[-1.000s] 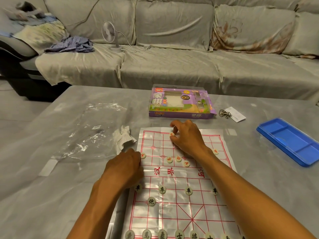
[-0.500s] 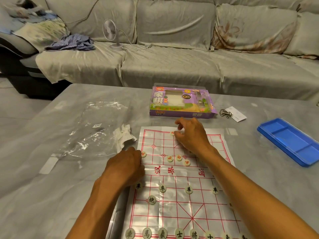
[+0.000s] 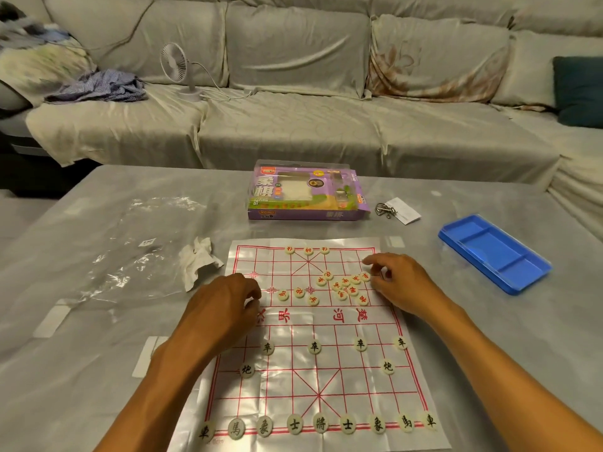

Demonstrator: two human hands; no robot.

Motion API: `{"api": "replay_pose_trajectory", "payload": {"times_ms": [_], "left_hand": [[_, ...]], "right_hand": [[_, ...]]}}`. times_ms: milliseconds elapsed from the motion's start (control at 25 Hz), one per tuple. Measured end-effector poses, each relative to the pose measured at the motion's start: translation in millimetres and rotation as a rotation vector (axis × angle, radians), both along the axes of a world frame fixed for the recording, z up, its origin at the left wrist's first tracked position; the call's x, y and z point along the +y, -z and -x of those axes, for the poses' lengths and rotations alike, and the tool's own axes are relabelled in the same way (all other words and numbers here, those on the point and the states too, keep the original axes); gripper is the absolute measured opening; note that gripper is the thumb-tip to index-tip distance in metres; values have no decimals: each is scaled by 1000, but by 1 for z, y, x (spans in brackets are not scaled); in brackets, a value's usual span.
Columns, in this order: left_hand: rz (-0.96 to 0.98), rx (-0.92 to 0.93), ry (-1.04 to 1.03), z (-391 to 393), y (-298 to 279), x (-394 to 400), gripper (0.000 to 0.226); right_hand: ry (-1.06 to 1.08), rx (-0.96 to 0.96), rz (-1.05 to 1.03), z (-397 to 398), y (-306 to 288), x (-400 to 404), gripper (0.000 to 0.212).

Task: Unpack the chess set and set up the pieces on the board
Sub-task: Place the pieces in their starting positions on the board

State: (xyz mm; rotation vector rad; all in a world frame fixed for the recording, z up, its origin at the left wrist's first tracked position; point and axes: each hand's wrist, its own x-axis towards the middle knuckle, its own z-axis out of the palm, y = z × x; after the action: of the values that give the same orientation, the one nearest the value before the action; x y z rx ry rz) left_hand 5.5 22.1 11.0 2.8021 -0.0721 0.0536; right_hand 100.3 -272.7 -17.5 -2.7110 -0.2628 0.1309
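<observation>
A paper chess board (image 3: 310, 337) with red lines lies on the grey table. Black-lettered pieces (image 3: 321, 424) stand in order along the near rows. Three red-lettered pieces (image 3: 308, 250) sit on the far row. Several loose red pieces (image 3: 346, 285) are bunched right of centre, and three more (image 3: 299, 292) lie to their left. My left hand (image 3: 225, 308) rests on the board's left edge with curled fingers; nothing shows in it. My right hand (image 3: 398, 282) hovers at the right side of the bunch, fingers loosely curled and holding nothing I can see.
The purple chess set box (image 3: 306, 194) stands beyond the board. A crumpled tissue (image 3: 199, 261) and a clear plastic bag (image 3: 137, 252) lie to the left. A blue tray (image 3: 494, 252) and a metal ring with a tag (image 3: 396, 208) are at the right. A sofa lies behind.
My right hand has drawn back from the far row to the right side of the loose red pieces, uncovering them. My left hand has stayed at the board's left edge.
</observation>
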Motion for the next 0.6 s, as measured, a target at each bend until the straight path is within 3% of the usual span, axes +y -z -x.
{"api": "replay_pose_trajectory", "payload": {"times_ms": [160,600], "left_hand": [[-4,-21,22,0,0,-1,22],[-29,102,66,2,-2,0,25]], "right_hand": [[-77,-12,72,-5,1,1,32],[26,21,39,-1,-3,-22,33]]}}
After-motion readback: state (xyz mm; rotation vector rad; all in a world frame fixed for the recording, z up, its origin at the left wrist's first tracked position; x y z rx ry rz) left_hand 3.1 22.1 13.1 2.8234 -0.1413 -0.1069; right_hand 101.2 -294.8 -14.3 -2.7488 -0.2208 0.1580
